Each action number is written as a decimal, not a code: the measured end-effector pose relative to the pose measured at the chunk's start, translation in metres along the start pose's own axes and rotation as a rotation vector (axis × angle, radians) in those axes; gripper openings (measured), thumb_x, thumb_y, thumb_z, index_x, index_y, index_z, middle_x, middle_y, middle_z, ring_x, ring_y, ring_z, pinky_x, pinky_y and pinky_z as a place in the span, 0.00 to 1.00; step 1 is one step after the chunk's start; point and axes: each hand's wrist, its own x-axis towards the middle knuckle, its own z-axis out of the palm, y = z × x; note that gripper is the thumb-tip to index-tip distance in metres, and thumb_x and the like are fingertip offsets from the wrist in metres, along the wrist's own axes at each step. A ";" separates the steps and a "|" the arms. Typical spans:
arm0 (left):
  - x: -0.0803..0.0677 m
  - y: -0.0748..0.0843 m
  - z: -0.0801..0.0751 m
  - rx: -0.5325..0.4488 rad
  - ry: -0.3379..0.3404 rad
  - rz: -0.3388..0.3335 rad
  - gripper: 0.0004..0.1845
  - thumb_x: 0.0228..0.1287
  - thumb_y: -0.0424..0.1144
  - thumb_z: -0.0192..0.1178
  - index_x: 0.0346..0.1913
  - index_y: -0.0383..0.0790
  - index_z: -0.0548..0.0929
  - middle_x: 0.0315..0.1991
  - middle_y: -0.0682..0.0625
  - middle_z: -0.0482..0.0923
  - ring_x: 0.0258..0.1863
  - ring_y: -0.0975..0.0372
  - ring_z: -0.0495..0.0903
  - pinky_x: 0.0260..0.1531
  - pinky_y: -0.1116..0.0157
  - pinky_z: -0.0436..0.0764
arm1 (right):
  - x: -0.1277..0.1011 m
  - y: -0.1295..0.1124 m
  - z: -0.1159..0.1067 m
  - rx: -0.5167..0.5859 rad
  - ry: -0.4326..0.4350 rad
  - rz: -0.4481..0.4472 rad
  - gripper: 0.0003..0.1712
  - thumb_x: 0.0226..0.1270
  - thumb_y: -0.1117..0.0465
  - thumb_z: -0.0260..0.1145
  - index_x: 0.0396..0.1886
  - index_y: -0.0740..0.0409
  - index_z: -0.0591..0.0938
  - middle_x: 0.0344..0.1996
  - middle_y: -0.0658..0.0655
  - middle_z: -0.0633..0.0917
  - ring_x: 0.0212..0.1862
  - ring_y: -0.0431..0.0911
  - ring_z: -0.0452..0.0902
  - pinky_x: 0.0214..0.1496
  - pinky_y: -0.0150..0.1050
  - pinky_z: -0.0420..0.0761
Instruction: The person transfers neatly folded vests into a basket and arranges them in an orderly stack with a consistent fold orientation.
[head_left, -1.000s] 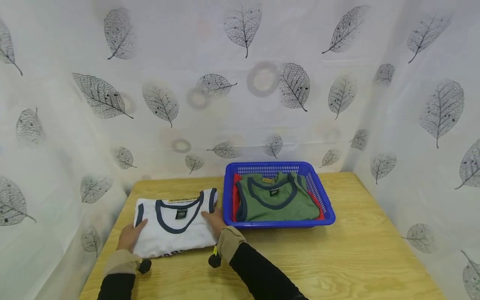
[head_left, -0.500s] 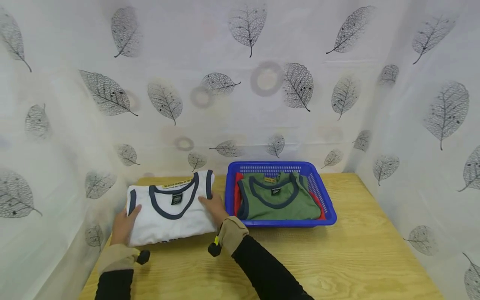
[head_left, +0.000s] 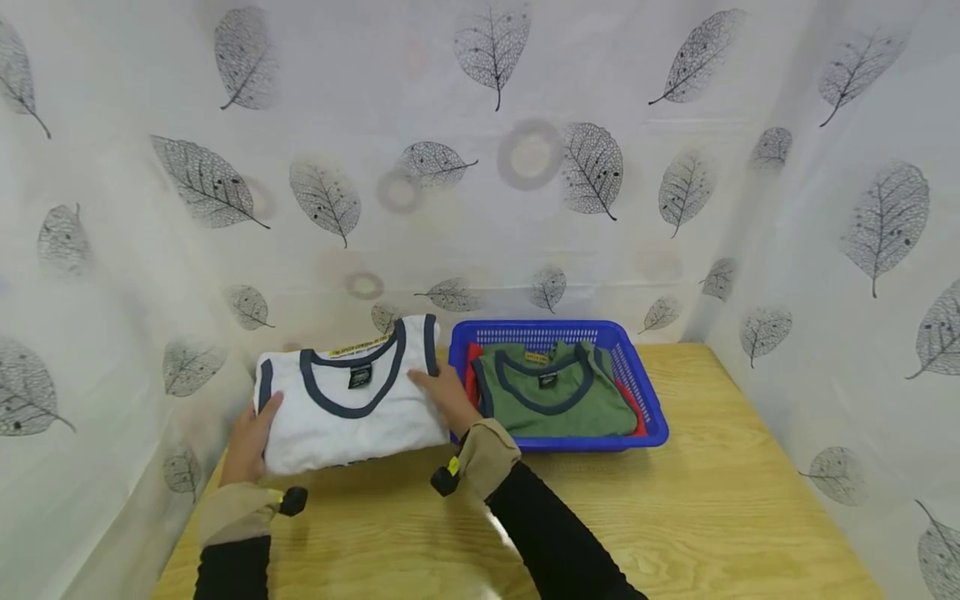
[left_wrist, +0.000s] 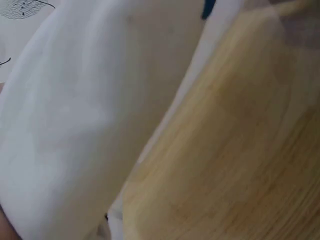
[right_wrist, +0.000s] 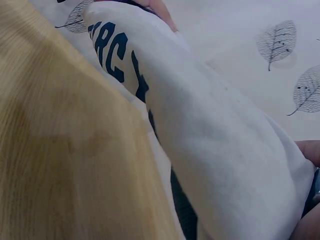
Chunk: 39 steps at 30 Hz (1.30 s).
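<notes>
A folded white tank top [head_left: 348, 408] with dark blue trim is lifted off the wooden table [head_left: 675, 517]. My left hand [head_left: 251, 442] grips its left edge and my right hand [head_left: 446, 400] grips its right edge, thumbs on top. The left wrist view shows the white tank top [left_wrist: 65, 125] close up above the table [left_wrist: 225, 150]. In the right wrist view the white tank top [right_wrist: 210, 130] fills the frame, its underside bearing dark blue letters [right_wrist: 117, 60]. Beside my right hand stands a blue plastic basket [head_left: 645, 392] holding a folded green tank top [head_left: 558, 400] over a red garment [head_left: 472, 375].
White leaf-patterned curtains [head_left: 525, 167] close in the table at the back and on both sides. The basket sits at the back, right of centre. Bare wood lies in front of it and to its right.
Both hands have raised the white tank top from the table and carried it up and slightly right, toward the basket. The basket and its clothes have stayed put.
</notes>
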 end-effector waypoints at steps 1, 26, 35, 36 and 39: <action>-0.001 0.002 0.000 -0.026 -0.012 -0.009 0.43 0.64 0.63 0.47 0.74 0.39 0.52 0.72 0.41 0.53 0.54 0.63 0.65 0.61 0.65 0.62 | -0.001 -0.002 -0.002 0.009 0.001 0.008 0.31 0.61 0.50 0.65 0.61 0.59 0.73 0.54 0.59 0.79 0.53 0.50 0.74 0.60 0.48 0.72; -0.026 0.041 0.070 -0.041 -0.037 0.133 0.39 0.66 0.61 0.46 0.71 0.39 0.58 0.67 0.41 0.63 0.57 0.57 0.67 0.60 0.61 0.66 | -0.009 -0.022 -0.088 0.062 -0.051 -0.012 0.28 0.68 0.54 0.59 0.66 0.56 0.68 0.57 0.62 0.77 0.56 0.54 0.74 0.61 0.48 0.72; -0.037 0.053 0.103 -0.042 -0.088 0.245 0.34 0.68 0.55 0.50 0.69 0.37 0.62 0.66 0.40 0.65 0.59 0.52 0.66 0.65 0.54 0.63 | -0.016 -0.023 -0.134 -0.060 -0.110 -0.130 0.33 0.66 0.53 0.61 0.67 0.60 0.64 0.56 0.64 0.76 0.53 0.55 0.76 0.57 0.48 0.75; -0.039 0.054 0.107 -0.033 -0.093 0.256 0.33 0.68 0.54 0.50 0.68 0.37 0.62 0.66 0.40 0.65 0.59 0.52 0.67 0.65 0.53 0.63 | -0.017 -0.023 -0.138 -0.088 -0.110 -0.139 0.34 0.65 0.54 0.62 0.67 0.60 0.64 0.57 0.64 0.75 0.53 0.55 0.75 0.57 0.48 0.75; -0.041 0.057 0.118 -0.022 -0.117 0.289 0.31 0.68 0.51 0.51 0.67 0.36 0.64 0.66 0.39 0.65 0.59 0.52 0.67 0.65 0.53 0.64 | -0.018 -0.023 -0.150 -0.181 -0.113 -0.163 0.37 0.64 0.58 0.63 0.69 0.59 0.61 0.60 0.66 0.72 0.57 0.59 0.73 0.60 0.51 0.73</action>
